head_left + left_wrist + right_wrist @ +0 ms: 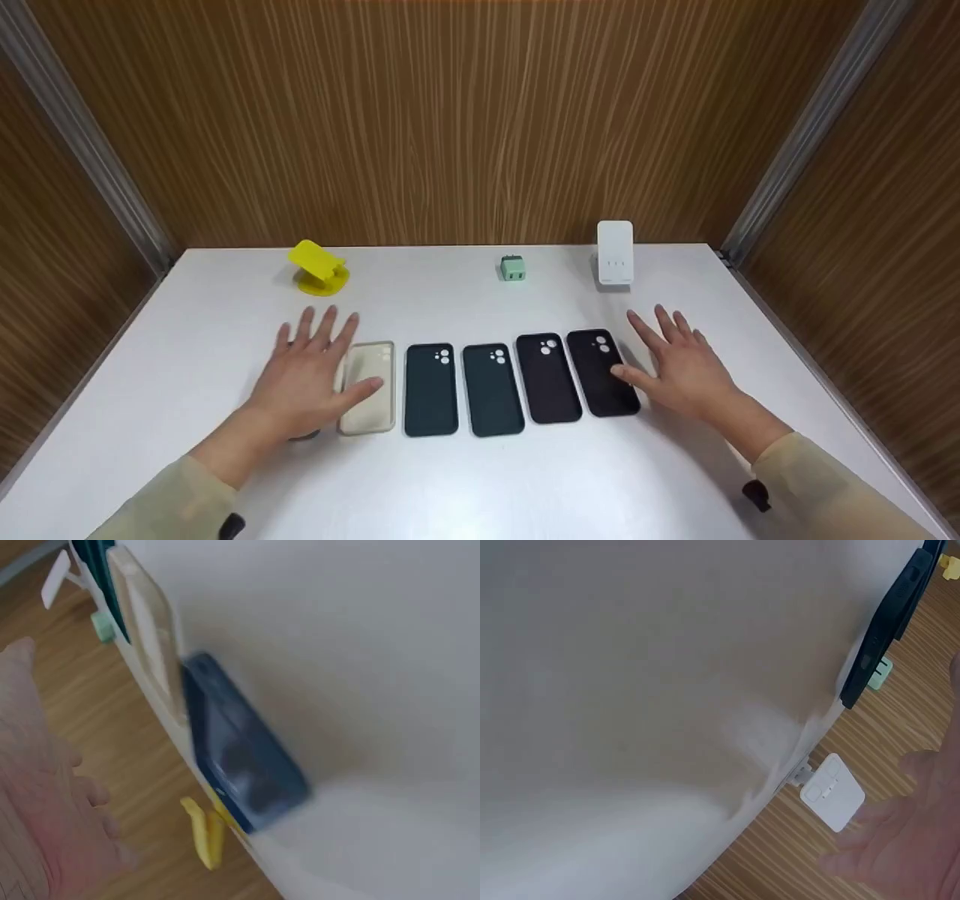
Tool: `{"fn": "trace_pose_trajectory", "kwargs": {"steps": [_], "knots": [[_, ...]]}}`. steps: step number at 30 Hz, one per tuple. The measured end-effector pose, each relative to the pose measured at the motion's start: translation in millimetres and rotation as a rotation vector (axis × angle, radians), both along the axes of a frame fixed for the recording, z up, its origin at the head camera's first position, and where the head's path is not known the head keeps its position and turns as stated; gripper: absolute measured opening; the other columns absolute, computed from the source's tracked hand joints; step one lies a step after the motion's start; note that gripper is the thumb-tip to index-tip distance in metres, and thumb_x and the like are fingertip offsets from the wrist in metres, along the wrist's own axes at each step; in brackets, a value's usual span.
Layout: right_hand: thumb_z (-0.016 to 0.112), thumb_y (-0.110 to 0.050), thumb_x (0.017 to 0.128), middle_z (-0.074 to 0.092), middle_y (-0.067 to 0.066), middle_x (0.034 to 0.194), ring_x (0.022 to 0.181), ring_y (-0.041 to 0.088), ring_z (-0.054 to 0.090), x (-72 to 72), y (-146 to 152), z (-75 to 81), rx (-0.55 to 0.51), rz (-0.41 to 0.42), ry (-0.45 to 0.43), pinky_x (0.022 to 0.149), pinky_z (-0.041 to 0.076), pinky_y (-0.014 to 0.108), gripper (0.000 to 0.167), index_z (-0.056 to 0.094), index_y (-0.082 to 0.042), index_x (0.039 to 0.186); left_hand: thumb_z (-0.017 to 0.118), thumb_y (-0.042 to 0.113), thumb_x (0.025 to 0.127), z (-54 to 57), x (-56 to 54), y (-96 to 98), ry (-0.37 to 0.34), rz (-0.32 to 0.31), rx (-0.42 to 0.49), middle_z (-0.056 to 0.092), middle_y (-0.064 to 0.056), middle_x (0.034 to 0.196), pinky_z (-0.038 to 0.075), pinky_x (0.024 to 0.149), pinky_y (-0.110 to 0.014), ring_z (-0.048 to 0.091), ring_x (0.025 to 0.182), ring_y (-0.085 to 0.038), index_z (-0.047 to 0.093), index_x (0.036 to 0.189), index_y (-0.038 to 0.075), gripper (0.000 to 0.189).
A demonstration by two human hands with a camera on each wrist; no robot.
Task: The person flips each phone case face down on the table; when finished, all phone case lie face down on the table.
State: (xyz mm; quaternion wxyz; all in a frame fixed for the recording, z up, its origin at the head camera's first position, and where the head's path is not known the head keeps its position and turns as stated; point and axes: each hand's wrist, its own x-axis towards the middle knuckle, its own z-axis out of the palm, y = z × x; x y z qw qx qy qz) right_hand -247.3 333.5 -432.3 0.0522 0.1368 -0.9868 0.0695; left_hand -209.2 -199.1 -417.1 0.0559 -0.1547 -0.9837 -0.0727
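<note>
In the head view my left hand [296, 379] is spread palm down above the left end of a row of phone cases, its thumb overlapping a cream phone case [373, 405]. Mostly hidden beneath that hand lies a blue phone case [240, 742], plain in the left wrist view. To the right come two dark green phone cases [431, 397] [493, 397] and two black ones [549, 386] [604, 382]. My right hand [686, 367], fingers also spread, hovers at the right end, with its thumb over the edge of the last black case. Both hands hold nothing.
Behind the row on the white table [450, 487] stand a yellow phone stand [319, 264], a small green charger plug [513, 268] and a white phone stand [615, 251]. Wood-grain panels [480, 120] close off the back and both sides.
</note>
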Motion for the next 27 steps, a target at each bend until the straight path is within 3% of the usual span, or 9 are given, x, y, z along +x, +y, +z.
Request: {"fn": "trace_pose_trajectory", "kwargs": {"steps": [4,9,14,17,21,27], "knots": [[0.052,-0.077,0.098,0.028,0.035,0.166,0.150,0.060,0.026,1.4,-0.9,1.7,-0.054,0.009,0.000,0.115,0.030,0.074,0.096,0.029,-0.017,0.169,0.039,0.085,0.096,11.4,-8.5,35.2,0.014,-0.102,0.010,0.018,-0.022,0.173,0.008,0.125,-0.067,0.012,0.159,-0.047,0.023,0.170,0.014,0.103],[0.055,-0.071,0.100,0.035,0.033,0.163,0.139,0.058,0.046,4.5,-0.8,3.2,-0.124,0.008,-0.009,0.102,0.044,0.074,0.091,0.030,-0.018,0.169,0.038,0.087,0.095,24.5,-19.2,84.4,0.019,-0.228,0.012,0.015,-0.014,0.175,0.006,0.127,-0.061,0.014,0.161,-0.040,0.019,0.172,0.021,0.103],[0.061,-0.064,0.102,0.045,0.032,0.157,0.134,0.056,0.053,5.3,-1.4,3.8,-0.209,0.022,-0.009,0.103,0.045,0.072,0.085,0.035,-0.016,0.167,0.045,0.086,0.093,30.2,-30.3,128.5,-0.028,-0.337,0.104,0.019,-0.011,0.175,0.010,0.129,-0.053,0.017,0.161,-0.032,0.021,0.171,0.026,0.102],[0.064,-0.060,0.101,0.051,0.030,0.153,0.132,0.051,0.057,4.0,-1.8,3.2,-0.294,0.035,-0.020,0.103,0.047,0.068,0.083,0.039,-0.013,0.165,0.052,0.083,0.092,29.5,-35.2,151.6,-0.042,-0.395,0.169,0.025,-0.012,0.174,0.015,0.129,-0.051,0.022,0.160,-0.030,0.026,0.170,0.025,0.101],[0.069,-0.052,0.102,0.058,0.029,0.146,0.120,0.045,0.067,1.1,-2.8,2.0,-0.414,0.055,-0.062,0.094,0.056,0.060,0.079,0.043,-0.009,0.163,0.061,0.077,0.092,23.4,-39.9,178.2,-0.059,-0.451,0.219,0.030,-0.011,0.172,0.023,0.127,-0.051,0.028,0.158,-0.029,0.031,0.169,0.023,0.098],[0.072,-0.042,0.102,0.062,0.031,0.140,0.115,0.043,0.071,-4.1,-1.8,-0.1,-0.530,0.043,-0.155,0.095,0.057,0.058,0.075,0.044,-0.004,0.160,0.068,0.073,0.090,10.2,-43.9,212.7,-0.095,-0.464,0.264,0.037,-0.008,0.170,0.040,0.118,-0.054,0.041,0.152,-0.028,0.035,0.168,0.025,0.097]]}}
